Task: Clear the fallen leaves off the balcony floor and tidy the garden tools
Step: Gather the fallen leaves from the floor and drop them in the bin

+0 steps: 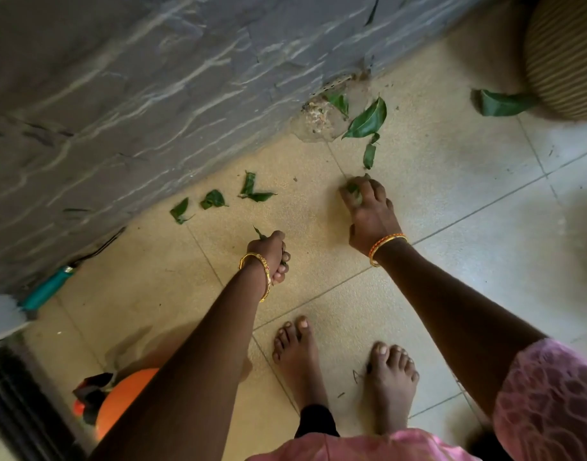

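Observation:
Green fallen leaves lie on the tiled balcony floor along a grey stone wall. My left hand grips gathered leaves, a tip sticking out above the fist. My right hand is down on the floor, its fingers curled round a small leaf. Just beyond it lie a large leaf and a narrow leaf. Three smaller leaves sit near the wall to the left. Another big leaf rests against a ribbed pot.
A ribbed beige pot stands at the top right. A teal-handled tool lies by the wall at the left. An orange round object sits at the lower left. A dirt-clogged drain patch is at the wall's foot. My bare feet stand below.

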{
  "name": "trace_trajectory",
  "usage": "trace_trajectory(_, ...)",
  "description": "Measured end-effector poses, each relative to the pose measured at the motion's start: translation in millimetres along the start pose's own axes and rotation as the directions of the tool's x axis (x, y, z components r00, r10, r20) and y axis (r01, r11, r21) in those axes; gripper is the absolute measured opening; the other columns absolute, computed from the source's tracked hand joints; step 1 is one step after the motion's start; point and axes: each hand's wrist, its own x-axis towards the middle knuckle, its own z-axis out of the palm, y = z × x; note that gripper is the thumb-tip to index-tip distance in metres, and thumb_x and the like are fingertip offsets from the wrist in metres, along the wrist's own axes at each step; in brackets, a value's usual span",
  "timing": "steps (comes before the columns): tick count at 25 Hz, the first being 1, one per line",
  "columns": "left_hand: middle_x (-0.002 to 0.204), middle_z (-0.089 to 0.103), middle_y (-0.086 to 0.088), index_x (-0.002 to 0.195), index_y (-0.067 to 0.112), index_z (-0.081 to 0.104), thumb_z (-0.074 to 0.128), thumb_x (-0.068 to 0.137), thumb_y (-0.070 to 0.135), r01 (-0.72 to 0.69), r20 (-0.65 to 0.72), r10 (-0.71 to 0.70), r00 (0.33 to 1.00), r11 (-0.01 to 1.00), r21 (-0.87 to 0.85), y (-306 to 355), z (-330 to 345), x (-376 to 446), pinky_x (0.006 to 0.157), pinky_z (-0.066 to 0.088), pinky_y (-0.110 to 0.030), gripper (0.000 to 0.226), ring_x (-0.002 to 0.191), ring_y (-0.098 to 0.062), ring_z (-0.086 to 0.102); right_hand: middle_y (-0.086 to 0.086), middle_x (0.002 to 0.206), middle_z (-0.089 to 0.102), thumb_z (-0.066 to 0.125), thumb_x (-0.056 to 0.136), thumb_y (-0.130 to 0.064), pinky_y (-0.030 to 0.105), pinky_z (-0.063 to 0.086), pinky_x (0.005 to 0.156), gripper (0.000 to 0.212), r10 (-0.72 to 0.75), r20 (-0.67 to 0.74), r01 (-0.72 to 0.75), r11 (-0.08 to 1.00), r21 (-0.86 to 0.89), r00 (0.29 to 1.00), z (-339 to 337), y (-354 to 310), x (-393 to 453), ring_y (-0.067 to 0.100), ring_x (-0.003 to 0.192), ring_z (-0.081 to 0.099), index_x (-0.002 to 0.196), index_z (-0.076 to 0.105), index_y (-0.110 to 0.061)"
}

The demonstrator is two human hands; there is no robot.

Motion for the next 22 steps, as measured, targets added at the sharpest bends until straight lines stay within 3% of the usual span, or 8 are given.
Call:
trace_trajectory(4,0.057,0.041,0.001,0.064,0.016,0.04,0.045,0.095,0.026,-0.001,0.008,0.001,1.0,1.0,0.025,-5,11,-7,0.034,0.022,-0.012,0.033,0.033,-0.009,0.03,0.017,0.135,0.043,0.053,0.087,0.008,0.041,0.054,0.085,0.039,-0.001,-0.045,0.003,0.999,0.054,0.999,1,17,-5,0.036,0.12,0.04,0.123,0.056,-0.004)
trace_trajectory(8,0.056,0.042,0.001,0.064,0.015,0.041,0.045,0.096,0.027,-0.01,0.018,0.009,1.0,0.999,0.044,-6,20,-11,0.035,0.023,-0.012,0.034,0.033,-0.008,0.031,0.024,0.107,0.059,0.065,0.083,0.0,0.043,0.055,0.068,0.025,-0.05,-0.053,0.045,0.994,-0.099,0.997,-2,34,7,0.04,0.098,0.054,0.107,0.065,-0.001)
trace_trajectory(10,0.056,0.042,0.001,0.064,0.015,0.041,0.044,0.096,0.027,-0.016,0.022,0.015,1.0,0.999,0.047,-6,24,-12,0.035,0.023,-0.011,0.035,0.032,-0.008,0.031,0.025,0.094,0.063,0.072,0.078,-0.002,0.042,0.053,0.068,0.025,-0.06,-0.078,0.048,0.987,-0.154,0.995,-2,38,9,0.041,0.089,0.057,0.102,0.065,0.002)
trace_trajectory(12,0.056,0.042,0.0,0.064,0.015,0.041,0.044,0.096,0.026,-0.021,0.023,0.02,1.0,0.999,0.045,-5,27,-12,0.035,0.024,-0.012,0.035,0.037,-0.01,0.033,0.026,0.101,0.061,0.062,0.088,-0.008,0.044,0.05,0.076,0.027,-0.066,-0.048,0.058,0.986,-0.155,0.997,0,40,6,0.041,0.097,0.054,0.112,0.06,0.003)
trace_trajectory(15,0.061,0.042,-0.003,0.066,0.011,0.043,0.049,0.096,0.03,-0.015,-0.001,0.015,1.0,0.999,-0.044,-4,32,-16,0.035,0.036,-0.016,0.036,0.049,-0.014,0.043,0.023,0.102,0.06,0.053,0.094,-0.016,0.042,0.049,0.077,0.028,-0.027,-0.06,0.029,0.999,0.044,0.998,5,37,-11,0.037,0.099,0.054,0.114,0.059,0.002)
trace_trajectory(17,0.071,0.046,-0.006,0.078,0.007,0.048,0.055,0.093,0.041,-0.01,0.02,0.013,1.0,0.991,-0.137,-3,37,-24,0.039,0.049,-0.021,0.037,0.062,-0.02,0.055,0.018,0.092,0.062,0.057,0.092,-0.02,0.038,0.049,0.07,0.023,0.017,-0.129,0.019,0.963,0.268,0.992,-1,17,-30,0.032,0.09,0.057,0.104,0.066,-0.002)
trace_trajectory(19,0.087,0.055,-0.011,0.093,0.007,0.051,0.053,0.089,0.055,-0.047,0.057,0.054,0.997,0.991,-0.126,-2,46,-33,0.044,0.054,-0.025,0.048,0.071,-0.024,0.062,0.012,0.085,0.061,0.063,0.088,-0.023,0.032,0.047,0.065,0.019,0.006,-0.186,0.066,0.923,0.38,0.983,-10,-13,-47,0.025,0.083,0.056,0.093,0.071,-0.006)
trace_trajectory(22,0.096,0.064,-0.013,0.094,0.007,0.058,0.046,0.09,0.058,-0.11,0.085,0.119,0.989,0.989,-0.102,2,58,-40,0.057,0.053,-0.033,0.053,0.084,-0.026,0.062,0.013,0.085,0.058,0.06,0.09,-0.02,0.032,0.047,0.063,0.021,0.046,-0.107,0.01,0.883,0.469,0.993,-29,-48,-61,0.024,0.073,0.057,0.089,0.072,-0.004)
